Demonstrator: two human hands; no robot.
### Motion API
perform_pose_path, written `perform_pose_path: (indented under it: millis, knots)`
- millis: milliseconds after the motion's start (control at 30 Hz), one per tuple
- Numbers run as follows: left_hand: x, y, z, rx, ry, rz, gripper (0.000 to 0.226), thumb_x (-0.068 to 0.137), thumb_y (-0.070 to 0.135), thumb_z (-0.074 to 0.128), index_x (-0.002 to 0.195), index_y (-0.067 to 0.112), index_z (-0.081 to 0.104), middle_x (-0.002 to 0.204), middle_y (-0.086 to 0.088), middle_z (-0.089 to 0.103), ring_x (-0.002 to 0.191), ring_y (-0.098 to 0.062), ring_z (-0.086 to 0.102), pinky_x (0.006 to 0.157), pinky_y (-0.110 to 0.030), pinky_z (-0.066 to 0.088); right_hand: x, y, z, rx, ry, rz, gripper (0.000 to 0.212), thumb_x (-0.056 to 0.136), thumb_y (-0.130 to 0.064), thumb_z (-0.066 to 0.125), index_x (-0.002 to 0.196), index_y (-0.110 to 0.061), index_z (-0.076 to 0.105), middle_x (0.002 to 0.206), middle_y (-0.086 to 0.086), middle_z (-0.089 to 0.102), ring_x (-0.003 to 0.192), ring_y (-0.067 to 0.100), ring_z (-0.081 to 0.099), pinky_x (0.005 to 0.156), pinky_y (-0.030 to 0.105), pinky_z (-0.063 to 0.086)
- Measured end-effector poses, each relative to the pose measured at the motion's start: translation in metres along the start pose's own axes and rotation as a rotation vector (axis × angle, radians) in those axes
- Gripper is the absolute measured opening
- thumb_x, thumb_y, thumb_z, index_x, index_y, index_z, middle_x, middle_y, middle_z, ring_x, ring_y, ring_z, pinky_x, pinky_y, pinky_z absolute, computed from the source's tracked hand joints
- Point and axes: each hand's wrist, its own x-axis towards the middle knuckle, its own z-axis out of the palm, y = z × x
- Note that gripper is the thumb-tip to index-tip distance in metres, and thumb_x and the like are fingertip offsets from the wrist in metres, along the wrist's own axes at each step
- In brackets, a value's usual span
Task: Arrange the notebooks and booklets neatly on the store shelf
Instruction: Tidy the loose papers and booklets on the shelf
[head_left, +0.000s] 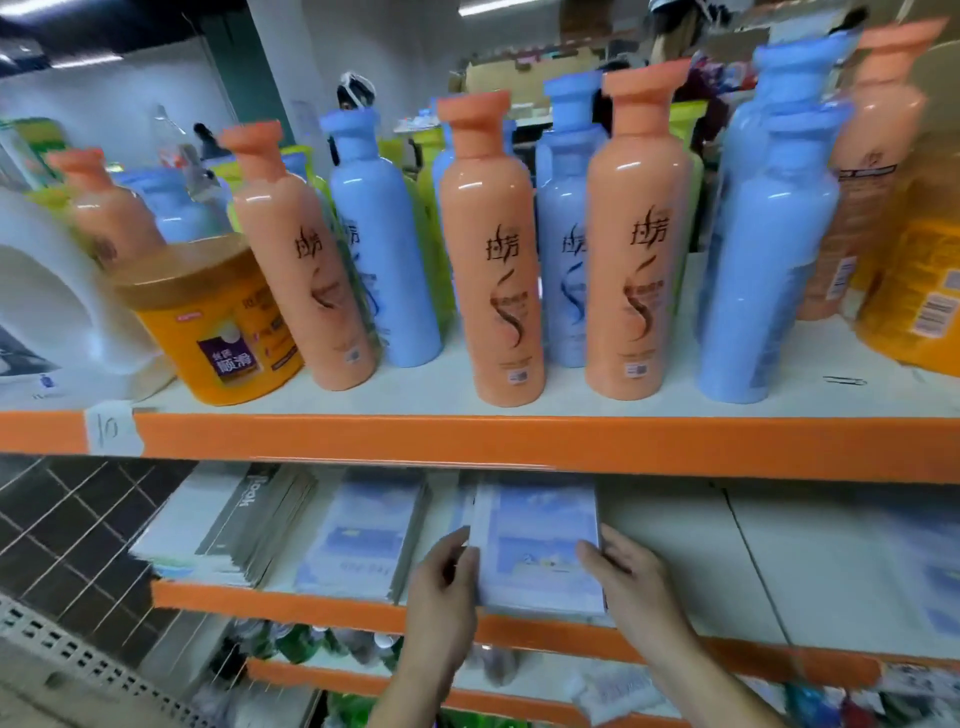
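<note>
On the middle shelf (675, 540), at about six o'clock in the view, a stack (540, 540) of blue-covered booklets lies flat, its near end at the orange front edge. The left hand (447, 587) holds it at its nine o'clock side, thumb laid on the cover's edge and fingers curled against the side. The right hand (628, 587) holds it at its three o'clock side, thumb on the cover near the front corner and fingers bent along the edge, so the stack sits clamped between the two hands. Whether it rests fully on the shelf or is raised a little cannot be told. At nine o'clock of the stack, just beside the left hand, lies a second pile (358, 535) of the same blue covers, flat and slightly askew. Farther toward nine o'clock lie grey notebooks (244, 525), fanned out and overhanging the front edge. At three o'clock of the stack the white shelf board is bare, with something bluish and blurred at the far end. At twelve o'clock, on the top shelf (519, 441), orange and blue bottles (493, 249) stand upright in rows, a yellow tub (208, 322) at ten o'clock of them. A paper label (111, 428) marked 10 sticks to that shelf's orange rim. Dark tiled floor (78, 519) shows at eight o'clock.
</note>
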Motion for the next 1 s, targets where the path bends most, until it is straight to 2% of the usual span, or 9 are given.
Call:
perform_pose_path:
  millis: [133,233,367,467,600,733,867,933,1000]
  knots:
    - [0.030,-0.021,-0.068,0.016,-0.033,0.036,0.024,0.104,0.019,0.055,0.126,0.018,0.065,0.104,0.011,0.071,0.091,0.010,0.063,0.080,-0.012,0.051,0.000,0.006,0.072,-0.019,0.039,0.004,0.024,0.096,-0.013,0.062,0.096,-0.034,0.074,0.097,-0.019,0.076,0.094,0.007,0.069,0.085,0.033,0.052]
    - [0.052,-0.039,-0.113,0.007,-0.052,0.003,0.028,0.104,0.020,0.054,0.130,0.018,0.064,0.119,0.010,0.069,0.111,-0.006,0.064,0.099,-0.032,0.051,0.004,0.014,0.117,-0.036,-0.004,0.056,0.025,0.098,-0.017,0.062,0.102,-0.040,0.071,0.106,-0.013,0.075,0.100,0.008,0.069,0.080,0.032,0.055]
    - [0.072,-0.048,-0.158,0.008,-0.092,0.018,0.026,0.105,0.020,0.052,0.122,0.026,0.070,0.110,0.013,0.075,0.103,-0.008,0.070,0.092,-0.042,0.057,0.002,0.007,0.163,-0.085,-0.032,0.049,0.028,0.099,-0.014,0.061,0.102,-0.042,0.065,0.087,-0.018,0.074,0.088,0.004,0.068,0.080,0.032,0.055]
    - [0.087,-0.059,-0.176,0.014,-0.113,0.027,0.027,0.106,0.026,0.050,0.126,0.028,0.069,0.115,0.015,0.073,0.107,-0.005,0.068,0.093,-0.038,0.057,0.005,0.002,0.187,-0.124,-0.021,0.031,0.031,0.100,-0.014,0.060,0.095,-0.045,0.059,0.091,-0.021,0.065,0.086,-0.001,0.060,0.090,0.045,0.051]
    - [0.105,-0.068,-0.186,0.013,-0.118,0.025,0.028,0.107,0.023,0.046,0.122,0.034,0.066,0.119,0.016,0.071,0.110,0.004,0.064,0.095,-0.023,0.053,0.017,0.004,0.206,-0.139,-0.057,0.058,0.026,0.100,-0.017,0.059,0.119,-0.036,0.059,0.109,-0.023,0.061,0.101,0.002,0.060,0.099,0.034,0.047]
    - [0.118,-0.082,-0.196,0.016,-0.142,-0.025,0.036,0.107,0.024,0.048,0.141,0.020,0.056,0.136,0.007,0.061,0.125,-0.011,0.057,0.109,-0.034,0.046,0.035,0.015,0.223,-0.206,-0.042,0.057,0.042,0.098,-0.020,0.063,0.139,-0.022,0.056,0.123,-0.004,0.068,0.109,0.009,0.063,0.100,0.038,0.051]
    - [0.129,-0.099,-0.202,0.041,-0.129,-0.011,0.032,0.105,0.021,0.050,0.136,0.024,0.057,0.124,0.009,0.065,0.109,0.000,0.060,0.088,-0.016,0.047,0.053,0.025,0.234,-0.275,-0.065,0.043,0.032,0.101,-0.012,0.058,0.130,-0.023,0.064,0.109,-0.008,0.074,0.107,0.019,0.067,0.098,0.044,0.053]
    - [0.133,-0.104,-0.204,0.036,-0.126,-0.020,0.033,0.105,0.021,0.051,0.138,0.022,0.056,0.125,0.007,0.064,0.109,-0.001,0.060,0.089,-0.016,0.046,0.056,0.028,0.239,-0.293,-0.074,0.058,0.034,0.101,-0.013,0.058,0.132,-0.026,0.063,0.108,-0.008,0.074,0.107,0.019,0.067,0.095,0.040,0.054]
    - [0.138,-0.110,-0.204,0.037,-0.134,-0.032,0.035,0.105,0.023,0.051,0.140,0.019,0.056,0.130,0.005,0.063,0.119,-0.010,0.059,0.101,-0.027,0.047,0.060,0.035,0.241,-0.300,-0.087,0.095,0.034,0.101,-0.015,0.058,0.133,-0.026,0.061,0.107,-0.007,0.072,0.099,0.012,0.066,0.088,0.019,0.052]
